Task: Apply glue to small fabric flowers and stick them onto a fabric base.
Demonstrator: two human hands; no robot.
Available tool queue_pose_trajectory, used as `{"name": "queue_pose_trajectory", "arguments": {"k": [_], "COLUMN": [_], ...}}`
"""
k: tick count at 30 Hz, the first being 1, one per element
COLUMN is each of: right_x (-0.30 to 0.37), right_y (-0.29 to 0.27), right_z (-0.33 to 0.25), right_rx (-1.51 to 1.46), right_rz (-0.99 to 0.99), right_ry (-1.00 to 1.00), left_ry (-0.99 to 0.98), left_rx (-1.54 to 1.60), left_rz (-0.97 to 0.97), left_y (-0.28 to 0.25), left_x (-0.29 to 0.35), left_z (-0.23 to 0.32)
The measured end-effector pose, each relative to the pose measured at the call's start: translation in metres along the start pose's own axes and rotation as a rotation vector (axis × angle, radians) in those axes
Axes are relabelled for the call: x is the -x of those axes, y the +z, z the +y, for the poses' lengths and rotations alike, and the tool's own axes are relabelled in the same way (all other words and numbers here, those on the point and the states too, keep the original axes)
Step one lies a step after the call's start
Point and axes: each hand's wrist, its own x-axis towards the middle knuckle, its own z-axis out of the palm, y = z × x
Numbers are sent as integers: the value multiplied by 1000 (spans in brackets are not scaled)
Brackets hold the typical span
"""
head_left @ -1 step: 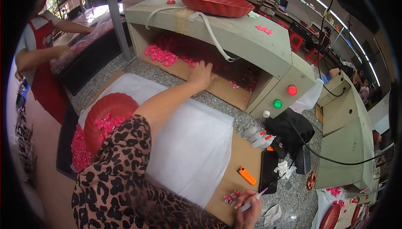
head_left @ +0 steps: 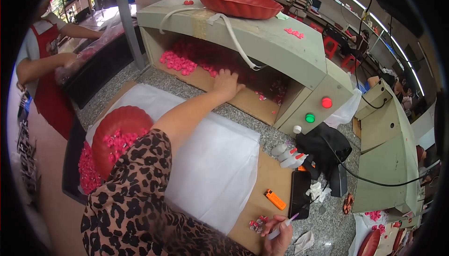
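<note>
My left hand (head_left: 226, 85) reaches across to the front of a grey-green metal box (head_left: 280, 59). Its fingers point into the opening and its thumb is spread to the side; I see nothing held. Just beyond the fingertips lie small pink pieces (head_left: 178, 63), spread over the cardboard floor inside. Low on the right, my right hand (head_left: 279, 238) is closed around a slim applicator with a pale body and a thin purple tip (head_left: 293, 216). Beside that hand, a few small pink and silvery pieces (head_left: 258, 224) rest on the cardboard.
White paper (head_left: 210, 157) covers the bench before me. A red dish (head_left: 124, 115) of pink pieces sits on a black tray (head_left: 72, 162). Right: orange lighter (head_left: 275, 199), phone (head_left: 300, 194), small white bottles (head_left: 289, 155), black cloth (head_left: 322, 143). A red-aproned person (head_left: 49, 73) stands left.
My left hand has drawn back slightly toward me, and its thumb now sticks out farther to the right. The right hand keeps its hold on the applicator.
</note>
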Motion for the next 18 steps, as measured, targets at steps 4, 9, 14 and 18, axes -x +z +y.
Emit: {"name": "queue_pose_trajectory", "arguments": {"k": [4, 9, 14, 18], "right_x": [3, 5, 7, 8], "right_y": [4, -4, -13, -22], "right_z": [-4, -6, -3, -1], "right_rx": [-97, 48, -37, -57], "right_rz": [33, -34, -18, -10], "right_ry": [97, 108, 203, 212], "left_ry": [127, 114, 130, 147], "left_rx": [-218, -123, -30, -19], "left_rz": [184, 154, 175, 210], "left_y": [53, 105, 123, 118], "left_x": [-33, -89, -125, -106], "left_z": [3, -15, -22, -18]}}
